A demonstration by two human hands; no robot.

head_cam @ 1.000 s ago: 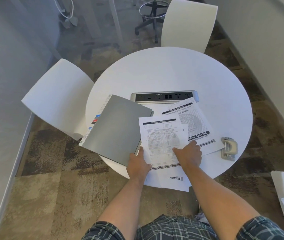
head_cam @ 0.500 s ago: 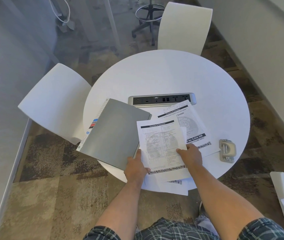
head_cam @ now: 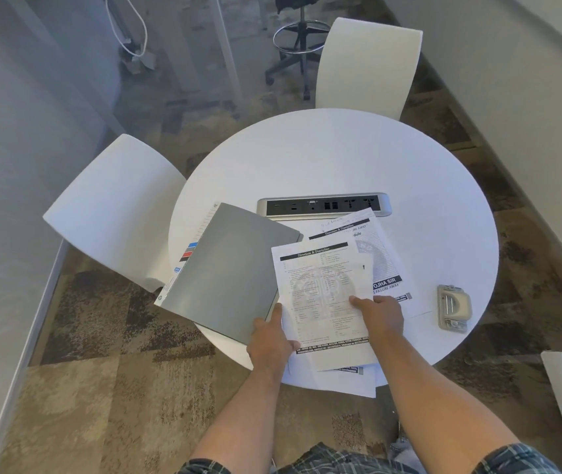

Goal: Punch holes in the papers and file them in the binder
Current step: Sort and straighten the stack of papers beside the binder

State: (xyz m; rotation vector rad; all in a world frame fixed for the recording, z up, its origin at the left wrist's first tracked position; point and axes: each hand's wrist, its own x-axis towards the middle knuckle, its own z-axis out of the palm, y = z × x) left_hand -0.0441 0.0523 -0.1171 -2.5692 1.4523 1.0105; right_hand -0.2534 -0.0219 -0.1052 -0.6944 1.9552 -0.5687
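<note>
Right hand (head_cam: 380, 314) slid up the top sheet (head_cam: 320, 289); fingers flat | left hand (head_cam: 271, 338) still pinches its edge

Before you stands a round white table (head_cam: 324, 155) with a silver and black socket strip (head_cam: 324, 206) set into its middle. On its near left lies a closed grey binder (head_cam: 228, 275); beside it, printed white paper sheets (head_cam: 387, 265) overlap, overhanging the near edge. A beige metal hole punch (head_cam: 453, 307) sits well right.
</note>
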